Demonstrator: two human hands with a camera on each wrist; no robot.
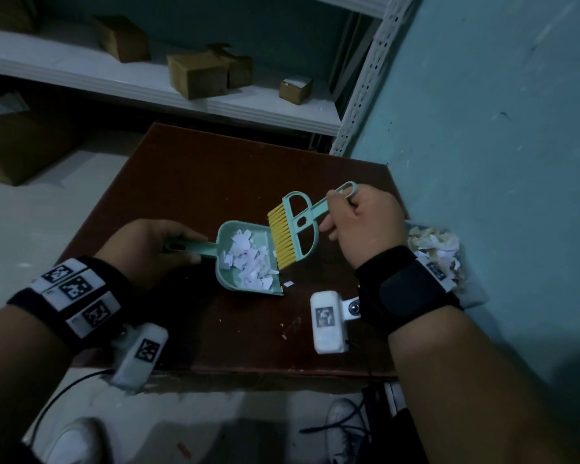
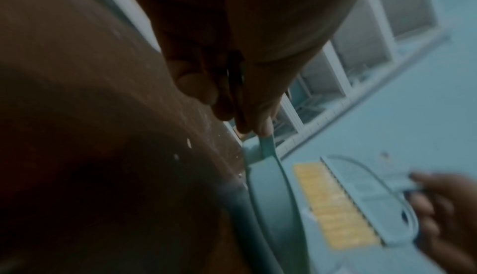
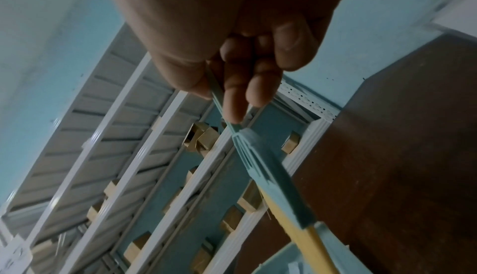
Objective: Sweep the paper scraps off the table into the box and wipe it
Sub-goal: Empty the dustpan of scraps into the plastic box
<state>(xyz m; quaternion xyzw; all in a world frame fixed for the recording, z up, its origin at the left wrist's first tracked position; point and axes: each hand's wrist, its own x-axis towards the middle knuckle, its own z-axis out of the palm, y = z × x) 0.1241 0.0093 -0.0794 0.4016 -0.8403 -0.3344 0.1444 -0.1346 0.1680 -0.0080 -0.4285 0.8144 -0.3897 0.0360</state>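
Dustpan (image 1: 245, 259) full of paper scraps (image 1: 248, 259) on brown worktop (image 1: 195, 169), left hand (image 1: 148, 246) fingers curled round its handle, right hand (image 1: 362, 219) fingers pinching brush (image 1: 295, 226); shelf (image 1: 114, 75) boxes behind.

Box (image 1: 444, 262) of scraps at the table's right edge half hidden behind the right wrist, dustpan (image 1: 245, 259) handle covered by the left hand (image 1: 151, 249), left wrist view blurred, brush (image 3: 278, 178) bristles cut off by the right wrist view's lower edge

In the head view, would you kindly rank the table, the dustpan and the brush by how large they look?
1. table, by far the largest.
2. dustpan.
3. brush, only slightly smaller than the dustpan, so that ranking is unsure.
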